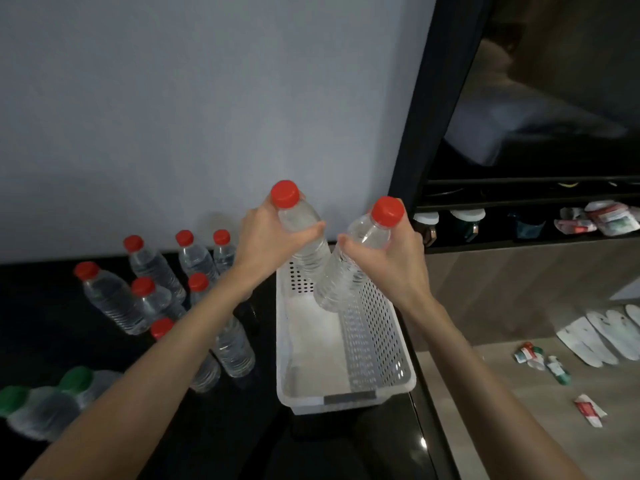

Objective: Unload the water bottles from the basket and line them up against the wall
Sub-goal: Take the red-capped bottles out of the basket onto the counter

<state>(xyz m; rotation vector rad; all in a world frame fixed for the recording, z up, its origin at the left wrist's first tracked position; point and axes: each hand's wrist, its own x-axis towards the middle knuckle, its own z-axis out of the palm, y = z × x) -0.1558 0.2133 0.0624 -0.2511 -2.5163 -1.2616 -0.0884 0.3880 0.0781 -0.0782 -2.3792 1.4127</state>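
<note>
Two clear water bottles with red caps were held above a white perforated basket [381, 344] at the centre of the frame. The left hand [266, 237] had its grip closed around the neck of the left bottle [304, 237], whose lower end pointed down toward the basket's far end. The right hand [388, 258] had its grip closed around the upper part of the right bottle [343, 271], which tilted so that its base hung over the basket's interior. The two bottles leaned toward each other and crossed near their lower halves. The visible floor of the basket held no other bottles.

The basket sat on a dark, glossy desk [173, 427] with its far end near a pale grey wall [173, 116]. At the left of the frame, a group of red-capped bottles [152, 268] stood upright on the desk, the back row near the wall and others in front, some partly hidden behind the left forearm. At the lower left lay a blurred pack of green-capped bottles [45, 407]. At the right of the frame, a dark shelf [519, 237] held small packets, and more packets [540, 358] lay scattered on a wooden floor below.
</note>
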